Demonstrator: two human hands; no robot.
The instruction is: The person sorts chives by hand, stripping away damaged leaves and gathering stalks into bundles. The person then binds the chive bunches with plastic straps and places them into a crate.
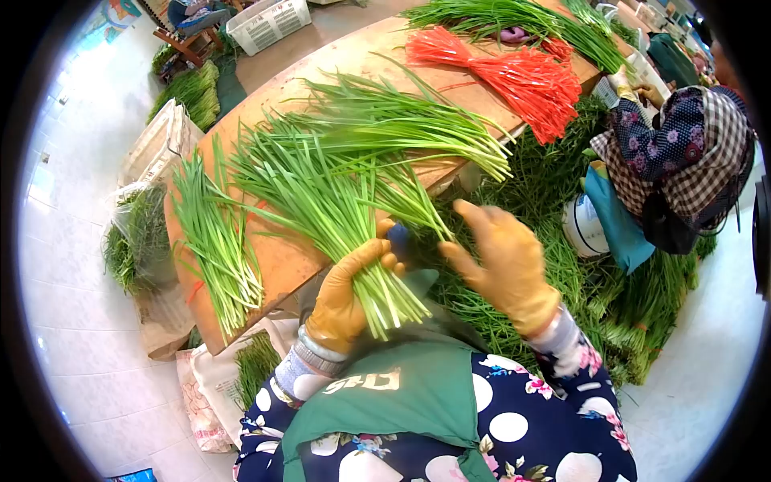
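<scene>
My left hand [345,301], in a yellow glove, is wrapped round a bunch of long green stalks [341,217] with pale ends pointing down toward my apron. My right hand [510,261], also gloved, is to the right of it, fingers apart and slightly blurred, near the ends of a few stalks [409,197]; nothing shows in it. Behind them, a loose pile of green stalks [401,132] lies on the wooden table [321,60]. Another bunch [217,241] rests at the table's left end.
Red strips [514,72] lie on the table's far part, near more greens [514,16]. A co-worker [683,145] sits at the right beside a white bucket [585,225]. Greens heap on the floor [602,313]. A white crate [267,24] stands beyond the table.
</scene>
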